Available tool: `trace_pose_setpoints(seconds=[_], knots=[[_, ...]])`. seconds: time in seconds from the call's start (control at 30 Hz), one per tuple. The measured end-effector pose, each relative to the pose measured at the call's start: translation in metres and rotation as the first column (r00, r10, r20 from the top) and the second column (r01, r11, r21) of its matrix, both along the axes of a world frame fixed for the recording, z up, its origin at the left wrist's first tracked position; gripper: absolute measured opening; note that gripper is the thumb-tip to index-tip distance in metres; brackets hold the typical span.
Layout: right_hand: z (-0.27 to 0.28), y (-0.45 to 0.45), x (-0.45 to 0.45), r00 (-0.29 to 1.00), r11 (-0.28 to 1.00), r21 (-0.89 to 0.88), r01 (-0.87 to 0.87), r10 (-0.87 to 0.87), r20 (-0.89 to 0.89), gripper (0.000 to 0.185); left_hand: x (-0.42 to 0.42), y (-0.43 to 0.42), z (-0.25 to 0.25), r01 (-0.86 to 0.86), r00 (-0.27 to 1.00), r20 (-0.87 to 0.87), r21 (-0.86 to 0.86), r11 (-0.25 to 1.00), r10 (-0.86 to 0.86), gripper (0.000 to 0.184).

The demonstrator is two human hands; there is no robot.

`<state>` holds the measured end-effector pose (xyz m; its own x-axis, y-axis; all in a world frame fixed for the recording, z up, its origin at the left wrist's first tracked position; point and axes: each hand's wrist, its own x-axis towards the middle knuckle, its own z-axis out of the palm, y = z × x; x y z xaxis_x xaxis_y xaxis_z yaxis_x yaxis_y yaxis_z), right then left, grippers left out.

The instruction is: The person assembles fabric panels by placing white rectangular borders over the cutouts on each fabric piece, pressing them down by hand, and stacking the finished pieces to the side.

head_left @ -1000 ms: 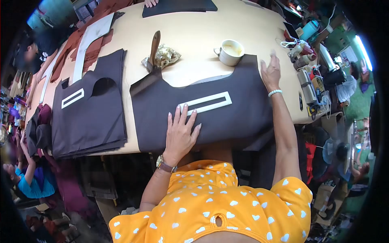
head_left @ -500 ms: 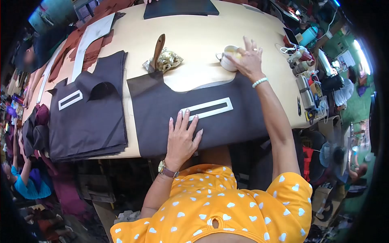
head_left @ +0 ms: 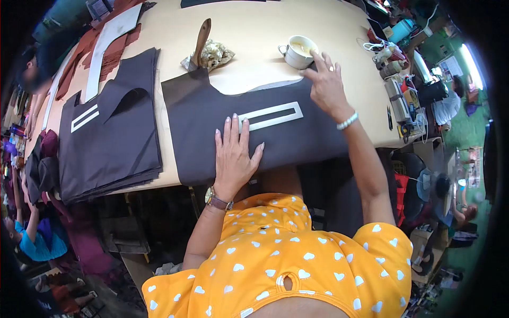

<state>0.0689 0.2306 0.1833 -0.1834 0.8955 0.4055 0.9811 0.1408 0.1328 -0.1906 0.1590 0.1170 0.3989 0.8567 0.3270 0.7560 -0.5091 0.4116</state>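
My left hand (head_left: 233, 156) lies flat, fingers stretched out, on a dark fabric piece (head_left: 212, 138). Its fingertips touch the left end of a white rectangular frame (head_left: 289, 113) with a long slot, which rests on the cloth. Beside a white cup (head_left: 297, 59) is my right hand (head_left: 328, 90), thumb and forefinger apart near the rim. The cup holds a pale yellowish substance; whether any of it is on my fingertips I cannot tell. A wooden-handled brush (head_left: 201, 40) leans by a plastic bag (head_left: 214, 54) of small pale pieces, its lower end at the fabric's top edge.
A stack of dark fabric pieces (head_left: 116, 143) lies at left, with another white slotted frame (head_left: 85, 118) on top. Farther left are brown cloth (head_left: 108, 63) and a curved white template (head_left: 108, 40). Spools, cables and a turquoise bottle (head_left: 400, 31) crowd the table's right side.
My right hand has come back from over the cup toward me, to its right side. My left hand stays on the frame. The whole view has shifted slightly.
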Motion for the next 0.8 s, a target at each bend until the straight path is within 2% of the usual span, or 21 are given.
trace_pose_setpoints(seconds=[0.1, 0.2, 0.3, 0.33, 0.43, 0.53, 0.63, 0.8], knots=[[-0.018, -0.043, -0.017, 0.973, 0.995, -0.082, -0.062, 0.042, -0.229, 0.04, 0.0, 0.001, -0.002, -0.025, 0.999, -0.025, 0.002, 1.0, 0.025, 0.064], [-0.045, -0.069, -0.023, 0.871, 0.982, -0.177, -0.064, -0.031, -0.49, 0.049, 0.0, 0.0, -0.003, -0.024, 0.998, -0.054, 0.006, 1.0, 0.024, 0.064], [-0.059, -0.077, -0.031, 0.861, 0.967, -0.256, 0.011, -0.139, -0.489, 0.053, 0.001, 0.0, -0.005, -0.02, 0.998, -0.059, 0.031, 0.999, 0.022, 0.064], [-0.058, -0.078, -0.033, 0.898, 0.946, -0.322, 0.044, -0.178, -0.402, 0.054, 0.001, 0.0, -0.005, -0.019, 0.998, -0.054, 0.034, 0.999, 0.021, 0.064], [-0.051, -0.078, -0.046, 0.967, 0.93, -0.297, 0.216, -0.246, -0.066, 0.052, 0.0, 0.0, -0.004, -0.024, 0.998, -0.054, 0.036, 0.999, 0.026, 0.064], [-0.051, -0.075, -0.046, 0.948, 0.927, -0.236, 0.29, -0.244, 0.204, 0.051, 0.002, 0.001, -0.006, -0.016, 0.998, -0.058, 0.038, 0.999, 0.018, 0.064], [-0.048, -0.079, -0.052, 0.893, 0.923, -0.195, 0.331, -0.24, 0.381, 0.05, 0.001, 0.0, -0.007, -0.013, 0.997, -0.073, 0.055, 0.998, 0.017, 0.064], [-0.045, -0.092, -0.067, 0.92, 0.945, -0.188, 0.267, -0.192, 0.342, 0.047, 0.001, 0.001, -0.007, -0.012, 0.997, -0.072, 0.056, 0.998, 0.016, 0.064]])
